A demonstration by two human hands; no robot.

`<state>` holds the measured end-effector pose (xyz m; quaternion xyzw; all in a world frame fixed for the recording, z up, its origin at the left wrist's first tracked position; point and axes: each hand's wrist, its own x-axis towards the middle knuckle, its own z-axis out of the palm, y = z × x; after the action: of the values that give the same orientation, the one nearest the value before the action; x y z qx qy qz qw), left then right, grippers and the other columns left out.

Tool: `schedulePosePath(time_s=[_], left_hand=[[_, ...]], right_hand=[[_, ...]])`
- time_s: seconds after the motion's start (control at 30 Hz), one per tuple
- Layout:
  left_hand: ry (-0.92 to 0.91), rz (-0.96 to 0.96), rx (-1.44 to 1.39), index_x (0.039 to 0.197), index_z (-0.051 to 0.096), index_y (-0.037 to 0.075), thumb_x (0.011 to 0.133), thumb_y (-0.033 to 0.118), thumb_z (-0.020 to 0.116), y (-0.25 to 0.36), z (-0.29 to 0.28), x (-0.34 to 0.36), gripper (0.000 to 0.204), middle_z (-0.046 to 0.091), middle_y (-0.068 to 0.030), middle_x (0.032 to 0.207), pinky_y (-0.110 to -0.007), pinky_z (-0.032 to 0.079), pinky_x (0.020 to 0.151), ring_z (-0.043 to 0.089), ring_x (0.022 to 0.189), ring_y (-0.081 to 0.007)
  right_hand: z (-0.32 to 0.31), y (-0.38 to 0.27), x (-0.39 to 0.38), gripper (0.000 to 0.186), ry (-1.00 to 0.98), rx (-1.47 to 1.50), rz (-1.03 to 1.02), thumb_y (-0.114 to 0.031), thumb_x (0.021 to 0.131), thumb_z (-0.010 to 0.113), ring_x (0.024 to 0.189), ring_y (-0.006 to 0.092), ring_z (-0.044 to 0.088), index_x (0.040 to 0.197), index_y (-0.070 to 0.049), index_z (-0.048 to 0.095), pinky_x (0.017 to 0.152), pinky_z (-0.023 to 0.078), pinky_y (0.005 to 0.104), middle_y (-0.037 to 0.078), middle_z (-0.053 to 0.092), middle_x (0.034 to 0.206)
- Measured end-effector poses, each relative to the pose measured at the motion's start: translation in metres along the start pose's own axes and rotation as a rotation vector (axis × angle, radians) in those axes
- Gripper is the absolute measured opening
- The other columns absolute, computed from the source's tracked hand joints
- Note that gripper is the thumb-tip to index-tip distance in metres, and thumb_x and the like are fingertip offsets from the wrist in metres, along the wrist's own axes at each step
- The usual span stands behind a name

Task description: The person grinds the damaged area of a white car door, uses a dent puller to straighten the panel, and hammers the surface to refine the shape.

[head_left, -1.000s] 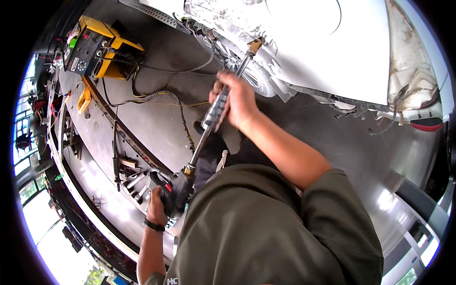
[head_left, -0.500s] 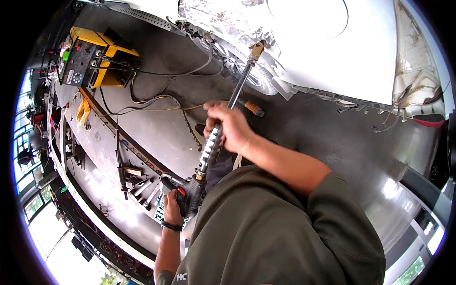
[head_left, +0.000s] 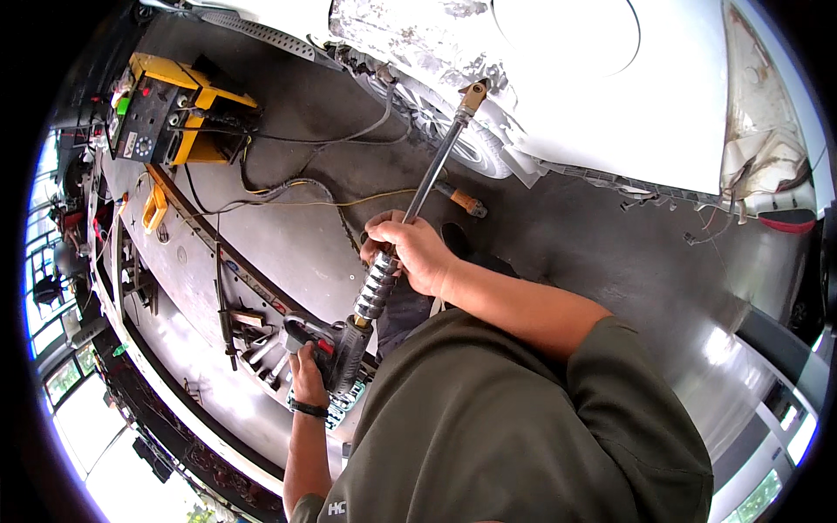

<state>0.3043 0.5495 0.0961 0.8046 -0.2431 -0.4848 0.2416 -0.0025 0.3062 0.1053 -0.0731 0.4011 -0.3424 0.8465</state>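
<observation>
A long slide-hammer dent puller (head_left: 436,168) runs slantwise from my body to the white car's (head_left: 602,113) side. Its brass-coloured tip (head_left: 473,92) meets the scraped, bare patch (head_left: 418,30) above the wheel; I cannot tell whether it is fastened there. My left hand (head_left: 307,376) is closed on the puller's black handle (head_left: 349,353), which has a red trigger. Around the shaft, at the upper end of the ribbed metal weight (head_left: 375,286), my right hand (head_left: 414,251) is closed. Its fingers partly hide the weight's top.
At the left stands a yellow and black welding machine (head_left: 179,109), with cables (head_left: 305,183) trailing across the floor. An orange tool (head_left: 464,202) lies near the wheel (head_left: 466,139). Left of me, several hand tools (head_left: 261,353) lie beside a long metal rail (head_left: 235,257).
My right hand has slid back along the shaft toward the handle, with the ribbed weight now lower and sharper. My left hand and the handle have shifted slightly left.
</observation>
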Motion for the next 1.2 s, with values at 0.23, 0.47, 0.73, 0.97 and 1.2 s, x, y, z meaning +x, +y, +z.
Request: schedulePosePath(time_s=[0.23, 0.47, 0.73, 0.97, 1.2], left_hand=[[0.674, 0.461, -0.040, 0.139, 0.045, 0.000, 0.098, 0.014, 0.061, 0.043, 0.028, -0.013, 0.047, 0.057, -0.0175, 0.132, -0.037, 0.052, 0.101, 0.060, 0.115, -0.0268], [-0.610, -0.710, -0.274, 0.130, 0.062, 0.012, 0.109, 0.041, 0.035, -0.005, 0.036, 0.084, 0.044, 0.073, -0.0116, 0.091, -0.040, 0.061, 0.077, 0.071, 0.076, -0.0296], [0.187, -0.227, -0.114, 0.132, 0.056, 0.011, 0.097, 0.021, 0.061, -0.054, 0.078, 0.047, 0.037, 0.065, -0.0185, 0.105, -0.040, 0.053, 0.080, 0.065, 0.090, -0.0296], [-0.382, -0.169, 0.373, 0.134, 0.052, 0.003, 0.098, 0.025, 0.059, -0.032, 0.059, 0.032, 0.042, 0.063, -0.0223, 0.115, -0.039, 0.052, 0.092, 0.064, 0.105, -0.0324], [-0.170, -0.334, 0.004, 0.115, 0.057, -0.012, 0.095, 0.043, 0.059, -0.024, 0.057, 0.033, 0.058, 0.064, -0.0178, 0.096, -0.037, 0.052, 0.078, 0.063, 0.088, -0.0257]], right_hand=[[-0.011, -0.059, 0.005, 0.033, -0.057, 0.191, -0.074, -0.014, 0.093, 0.064, 0.103, 0.0241, 0.069, 0.123, -0.006, 0.052, 0.099, 0.051, 0.0386, 0.011, 0.071, 0.107], [-0.010, -0.051, -0.011, 0.047, 0.108, 0.009, -0.112, -0.013, 0.090, 0.070, 0.110, 0.0242, 0.063, 0.128, -0.003, 0.043, 0.101, 0.047, 0.0383, 0.012, 0.064, 0.109], [-0.032, -0.048, -0.001, 0.040, 0.080, -0.035, -0.075, -0.013, 0.088, 0.072, 0.101, 0.0213, 0.064, 0.119, -0.007, 0.047, 0.095, 0.049, 0.0353, 0.008, 0.061, 0.105], [-0.028, -0.037, -0.012, 0.039, 0.130, -0.142, -0.069, -0.009, 0.087, 0.072, 0.096, 0.0207, 0.064, 0.115, -0.003, 0.046, 0.087, 0.050, 0.0340, 0.009, 0.058, 0.098], [-0.031, -0.050, -0.018, 0.036, 0.035, -0.135, -0.071, -0.014, 0.089, 0.070, 0.100, 0.0218, 0.068, 0.116, -0.005, 0.048, 0.090, 0.051, 0.0366, 0.009, 0.068, 0.101]])
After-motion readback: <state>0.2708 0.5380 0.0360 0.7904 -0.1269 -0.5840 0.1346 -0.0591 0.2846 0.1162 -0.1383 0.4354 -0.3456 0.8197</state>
